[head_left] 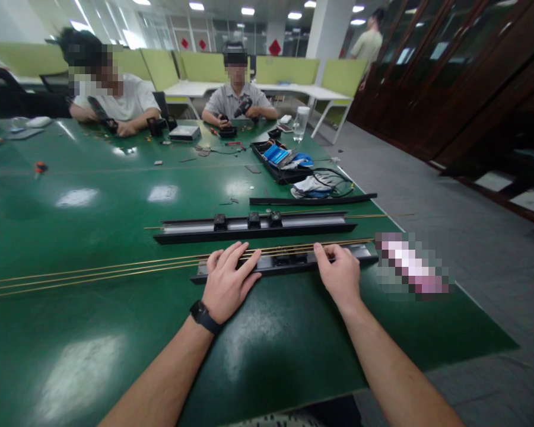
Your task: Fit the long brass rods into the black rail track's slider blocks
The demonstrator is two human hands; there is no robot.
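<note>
Several thin brass-coloured rods [115, 271] stretch from the far left across a black channel-shaped rail [285, 268] with a pale strip inside. My left hand [226, 281], a dark watch on its wrist, lies over the rods and the rail's left part with its fingers spread. Near the rail's right part, my right hand [342, 276] pinches the rods between thumb and finger. Dark blocks inside the rail are partly hidden by the rods. Just beyond lies a second black rail [196, 235] carrying small black blocks [254, 220], with a thin rod along it.
Farther back are a black strip [314, 200], a black tray [273, 166] of blue items, a glove [309, 186] with black cable, and a clear cup [301, 123]. Two people sit across the green table [129, 350], one holding a power drill [242, 107]. A blurred pinkish object [412, 263] lies right.
</note>
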